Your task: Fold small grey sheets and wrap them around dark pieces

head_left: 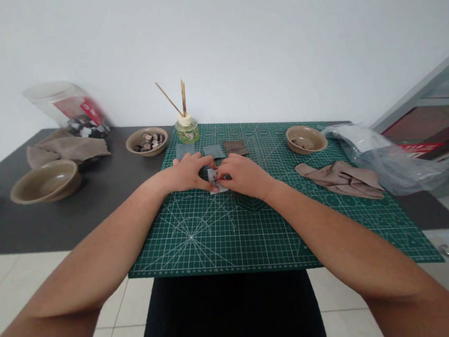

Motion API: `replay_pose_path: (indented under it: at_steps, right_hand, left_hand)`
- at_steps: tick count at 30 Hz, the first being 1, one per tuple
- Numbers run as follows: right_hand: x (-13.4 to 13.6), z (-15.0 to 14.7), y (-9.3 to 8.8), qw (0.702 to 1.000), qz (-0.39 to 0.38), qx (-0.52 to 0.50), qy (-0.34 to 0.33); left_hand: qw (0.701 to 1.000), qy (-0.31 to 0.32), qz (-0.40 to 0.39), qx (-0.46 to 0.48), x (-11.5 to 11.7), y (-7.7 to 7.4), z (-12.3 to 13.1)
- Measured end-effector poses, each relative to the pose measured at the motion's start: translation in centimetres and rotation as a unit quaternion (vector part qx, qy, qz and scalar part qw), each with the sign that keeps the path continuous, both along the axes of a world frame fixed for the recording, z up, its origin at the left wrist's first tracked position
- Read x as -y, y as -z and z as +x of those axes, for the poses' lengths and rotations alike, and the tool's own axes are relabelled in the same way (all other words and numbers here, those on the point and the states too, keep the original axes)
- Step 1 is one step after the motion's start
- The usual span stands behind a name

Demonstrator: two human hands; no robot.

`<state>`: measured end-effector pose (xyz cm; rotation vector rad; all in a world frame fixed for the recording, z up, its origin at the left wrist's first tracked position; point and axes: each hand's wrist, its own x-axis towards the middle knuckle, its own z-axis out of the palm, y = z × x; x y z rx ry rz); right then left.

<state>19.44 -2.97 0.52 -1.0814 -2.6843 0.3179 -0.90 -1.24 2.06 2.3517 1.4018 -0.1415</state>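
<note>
- White cloth (211, 175) is lying under both hands, seemingly unfinished.
- Left hand (188, 172) is resting, fingers apart; right hand's (245, 174) grip is escaping view.
- Squares (214, 151) are lying behind, progress unclear.

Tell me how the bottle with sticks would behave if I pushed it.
The bottle looks like glass, so it may be fragile. Its squat body probably resists tipping. The thin sticks rise at different angles, so they might swing.

cutting mat (270, 238): edge marks (215, 269) unreadable; jar (54, 103): red label (91, 111) illegible
</note>
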Motion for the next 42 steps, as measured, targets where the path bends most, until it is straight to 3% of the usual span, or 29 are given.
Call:
replay_pose_path:
  at_steps: [11, 25, 36, 42]
  right_hand:
    - [-1.0, 1.7, 0.3, 1.0, -0.007, -0.016, 0.002]
    - [-0.8, 0.5, 0.3, 0.999, -0.013, -0.02, -0.034]
    - [-1.4, 0.4, 1.0, 0.998, 0.018, -0.016, 0.052]
    - [-1.1, 0.7, 1.0, 0.999, 0.024, -0.019, 0.034]
  left_hand:
    - [1.0, 0.003, 0.0, 0.0, -0.2, 0.3, -0.2]
    - [1.0, 0.007, 0.003, 0.004, -0.1, 0.2, -0.1]
    - [1.0, 0.009, -0.002, 0.009, -0.4, 0.5, -0.3]
    - [1.0, 0.007, -0.007, 0.01, -0.4, 0.5, -0.3]
